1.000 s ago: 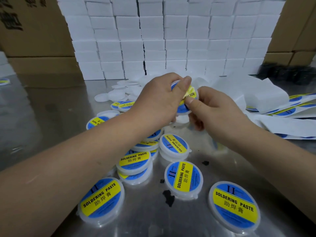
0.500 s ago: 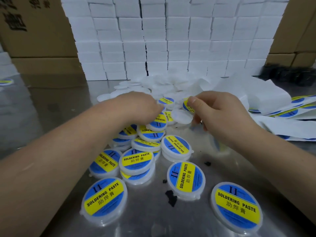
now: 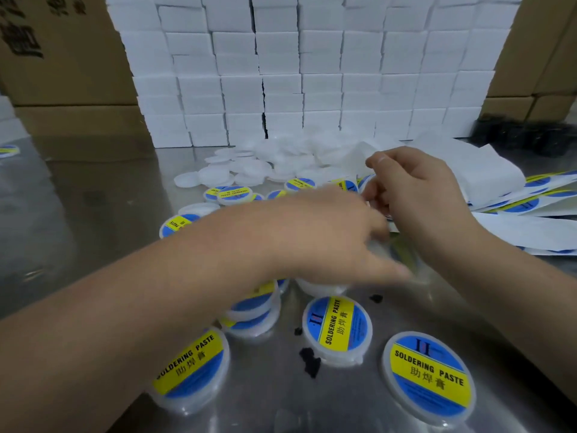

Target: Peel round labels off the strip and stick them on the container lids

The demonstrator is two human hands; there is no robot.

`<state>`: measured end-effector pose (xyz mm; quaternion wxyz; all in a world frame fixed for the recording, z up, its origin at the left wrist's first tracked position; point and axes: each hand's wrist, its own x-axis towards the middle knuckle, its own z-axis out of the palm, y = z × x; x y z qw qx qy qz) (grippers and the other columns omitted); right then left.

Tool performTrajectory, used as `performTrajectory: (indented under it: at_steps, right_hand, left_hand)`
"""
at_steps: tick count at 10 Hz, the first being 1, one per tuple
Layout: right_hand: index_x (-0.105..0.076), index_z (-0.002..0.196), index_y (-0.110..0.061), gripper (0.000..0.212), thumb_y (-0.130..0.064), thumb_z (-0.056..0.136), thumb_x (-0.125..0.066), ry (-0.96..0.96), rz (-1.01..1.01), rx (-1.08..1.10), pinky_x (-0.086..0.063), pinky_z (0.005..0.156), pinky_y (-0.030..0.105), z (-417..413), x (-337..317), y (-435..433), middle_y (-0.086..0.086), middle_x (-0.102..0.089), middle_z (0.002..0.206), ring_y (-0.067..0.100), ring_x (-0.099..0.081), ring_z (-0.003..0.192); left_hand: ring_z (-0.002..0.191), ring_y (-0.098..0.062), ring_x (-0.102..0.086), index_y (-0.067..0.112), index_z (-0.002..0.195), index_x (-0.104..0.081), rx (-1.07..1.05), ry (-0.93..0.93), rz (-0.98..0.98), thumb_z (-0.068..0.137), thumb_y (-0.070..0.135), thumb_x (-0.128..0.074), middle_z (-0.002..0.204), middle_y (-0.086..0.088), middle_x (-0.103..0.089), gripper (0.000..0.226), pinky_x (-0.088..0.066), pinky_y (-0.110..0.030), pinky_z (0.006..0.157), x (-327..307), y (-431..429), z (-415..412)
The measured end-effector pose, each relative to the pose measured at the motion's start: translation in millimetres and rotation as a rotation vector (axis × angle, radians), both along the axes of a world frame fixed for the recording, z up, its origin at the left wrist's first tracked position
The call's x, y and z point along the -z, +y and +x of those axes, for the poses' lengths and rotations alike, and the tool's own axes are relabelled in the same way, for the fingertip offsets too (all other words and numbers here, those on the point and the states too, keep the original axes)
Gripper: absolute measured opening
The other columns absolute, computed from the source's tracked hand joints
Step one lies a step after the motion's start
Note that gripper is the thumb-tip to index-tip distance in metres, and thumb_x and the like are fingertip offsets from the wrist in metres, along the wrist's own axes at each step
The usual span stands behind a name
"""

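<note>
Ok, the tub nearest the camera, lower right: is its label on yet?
On: a blue-and-yellow SOLDERING PASTE label covers its lid.

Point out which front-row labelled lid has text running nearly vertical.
The middle lid, next to the black scraps; the left lid and right lid read closer to horizontal.

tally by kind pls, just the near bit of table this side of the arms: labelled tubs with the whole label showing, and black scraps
Labelled tubs: 3
Black scraps: 3
Total: 6
Not counted: stacked tubs, partly hidden under the left arm.
</note>
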<state>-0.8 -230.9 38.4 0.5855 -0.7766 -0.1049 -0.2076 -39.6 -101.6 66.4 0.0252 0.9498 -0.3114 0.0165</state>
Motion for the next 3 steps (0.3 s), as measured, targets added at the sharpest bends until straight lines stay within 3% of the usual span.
performTrajectory:
  at_steps: [1, 2, 3]
  right_hand:
    - [-0.059, 0.072, -0.025, 0.019, -0.033, 0.085, -0.047, 0.011, 0.026, 0.000, -0.045, 0.062, 0.033, 2.2, 1.2, -1.7, -0.008, -0.061, 0.053, 0.010, -0.054, 0.048]
    - [-0.058, 0.074, -0.025, 0.020, -0.028, 0.090, -0.047, -0.007, 0.045, -0.013, -0.046, 0.059, 0.030, 1.9, -1.1, -2.7, -0.007, -0.061, 0.053, 0.009, -0.054, 0.046]
    - [-0.059, 0.076, -0.025, 0.019, -0.023, 0.090, -0.047, -0.037, 0.083, -0.052, -0.045, 0.052, 0.021, -0.2, -1.9, -1.9, -0.007, -0.060, 0.052, 0.010, -0.052, 0.046]
  left_hand:
    - [0.107, -0.020, -0.043, 0.026, 0.109, -0.053, 0.151, -0.039, 0.179, 0.071, 0.079, -0.041, 0.112, 0.001, -0.050, 0.066, -0.034, -0.037, 0.092, 15.7, -16.5, -21.0]
    - [0.113, -0.022, -0.041, 0.021, 0.111, -0.050, 0.024, -0.134, 0.258, 0.071, 0.077, -0.043, 0.116, -0.004, -0.050, 0.069, -0.026, -0.044, 0.099, 26.0, -17.4, -15.7]
    - [0.111, -0.023, -0.044, 0.021, 0.106, -0.049, -0.115, -0.235, 0.315, 0.078, 0.066, -0.046, 0.113, -0.002, -0.050, 0.053, -0.031, -0.043, 0.097, 15.4, 1.3, 5.1]
